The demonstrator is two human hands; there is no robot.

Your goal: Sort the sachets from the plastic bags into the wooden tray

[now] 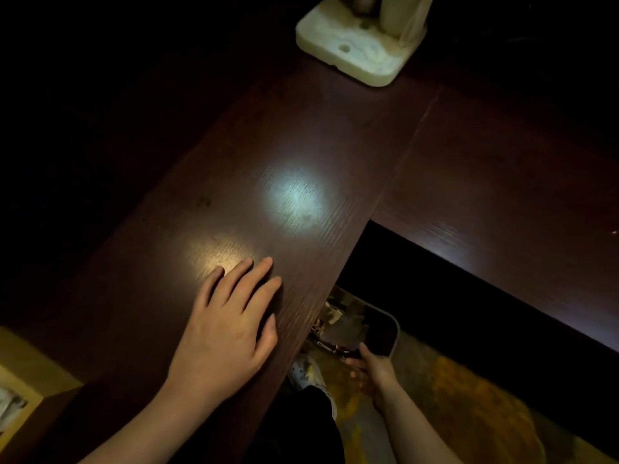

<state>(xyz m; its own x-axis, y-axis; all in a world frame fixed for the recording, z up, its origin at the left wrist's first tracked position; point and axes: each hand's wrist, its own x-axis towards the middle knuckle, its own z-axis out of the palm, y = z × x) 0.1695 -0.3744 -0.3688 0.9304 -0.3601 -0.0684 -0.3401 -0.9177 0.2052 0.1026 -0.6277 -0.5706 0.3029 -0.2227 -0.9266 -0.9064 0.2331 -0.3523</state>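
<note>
Darkness is the main hazard: only two small pools of light fall on the bench (301, 155), and everything below its edge is murky.

Left hand (231, 329) lies flat on the bench in the lower middle of the frame, fingers spread, holding nothing. Right hand (371, 370) reaches down past the bench edge toward a bin-like container (365, 326) on the floor at lower centre. Its fingers sit at the container's near rim; whether the grip has closed on anything I cannot tell, too dim and blurred.

Wooden tray (20, 393) shows only as a corner at the lower left edge, something pale inside it. No plastic bags or sachets can be made out for certain; the clutter in the container may include them.

Risks, as judged:
- blind reach could grab the wrong item or snag on the clutter
- a sachet could slip to the floor (469, 390) unseen
- tray is well apart from the right hand, so the carry crosses the body

Bench is dark glossy wood grain, L-shaped, a seam running toward upper right. Pale block-shaped stand (355, 58) sits at top centre. Floor looks mottled yellow-brown.
</note>
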